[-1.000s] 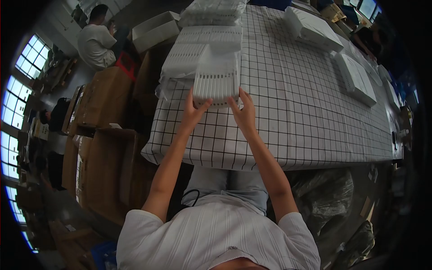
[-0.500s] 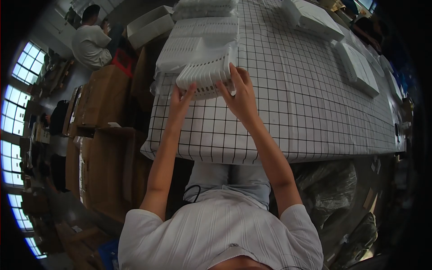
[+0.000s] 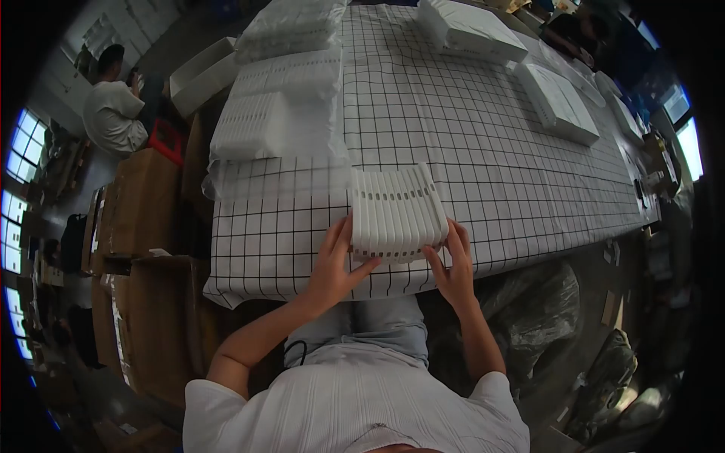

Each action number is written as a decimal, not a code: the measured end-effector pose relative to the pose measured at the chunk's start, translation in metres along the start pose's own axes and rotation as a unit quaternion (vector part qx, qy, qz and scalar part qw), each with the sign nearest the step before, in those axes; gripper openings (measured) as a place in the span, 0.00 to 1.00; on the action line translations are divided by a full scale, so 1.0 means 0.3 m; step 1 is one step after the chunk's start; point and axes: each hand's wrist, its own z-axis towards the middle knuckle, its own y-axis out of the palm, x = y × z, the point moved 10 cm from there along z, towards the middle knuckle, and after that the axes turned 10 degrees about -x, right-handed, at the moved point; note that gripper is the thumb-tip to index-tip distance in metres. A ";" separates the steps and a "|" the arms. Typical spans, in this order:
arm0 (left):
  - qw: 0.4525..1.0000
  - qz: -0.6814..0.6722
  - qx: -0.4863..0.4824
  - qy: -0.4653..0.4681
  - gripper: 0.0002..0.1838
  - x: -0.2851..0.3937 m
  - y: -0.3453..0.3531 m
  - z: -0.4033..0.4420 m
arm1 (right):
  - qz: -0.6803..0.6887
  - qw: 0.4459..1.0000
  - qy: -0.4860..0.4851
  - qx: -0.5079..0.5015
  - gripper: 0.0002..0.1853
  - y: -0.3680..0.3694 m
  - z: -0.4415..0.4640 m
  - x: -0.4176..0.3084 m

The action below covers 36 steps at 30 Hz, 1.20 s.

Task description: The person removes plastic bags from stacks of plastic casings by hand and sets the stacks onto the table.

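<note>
A row of white slotted plastic pieces [image 3: 396,215], packed side by side, is near the front edge of the table. My left hand [image 3: 332,268] grips its left end, with the thumb along the near side. At the other end my right hand [image 3: 455,270] has its fingers against the side and its thumb at the near corner. Farther back on the left, similar white pieces [image 3: 249,124] lie in clear plastic wrapping [image 3: 317,143].
A checked cloth [image 3: 400,98] covers the table. White packages [image 3: 559,106] lie at the back right. Cardboard boxes [image 3: 147,204] stand on the left, where a person in a white shirt [image 3: 113,113] sits. Another person [image 3: 570,38] is at the far right. Clear plastic sheeting [image 3: 536,309] lies below the table's right side.
Both hands have brought the row of white pieces away from the wrapped stacks, toward me and to the right. The row has turned, and the head view has shifted right.
</note>
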 end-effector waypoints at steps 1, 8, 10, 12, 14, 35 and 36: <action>0.999 -0.022 -0.033 0.005 0.45 -0.011 0.063 0.055 | 0.022 0.999 0.025 0.007 0.33 -0.023 -0.014 0.086; 0.995 0.033 -0.035 0.084 0.49 -0.030 0.285 0.561 | 0.083 0.993 0.076 0.018 0.33 -0.243 0.176 0.525; 0.996 0.021 -0.010 0.088 0.45 -0.053 0.301 0.701 | 0.128 0.987 0.101 -0.008 0.36 -0.278 0.267 0.665; 0.997 0.008 0.005 0.075 0.45 -0.090 0.319 0.804 | 0.069 0.993 0.098 -0.015 0.38 -0.312 0.362 0.758; 0.998 -0.006 0.021 0.063 0.46 -0.130 0.333 0.889 | -0.058 0.996 0.060 -0.025 0.42 -0.333 0.446 0.849; 0.998 -0.031 -0.041 0.043 0.51 -0.176 0.551 1.134 | 0.040 0.982 0.183 0.025 0.45 -0.500 0.471 1.159; 0.999 0.030 -0.037 0.018 0.51 -0.170 0.547 1.131 | 0.037 0.982 0.183 0.023 0.45 -0.512 0.461 1.151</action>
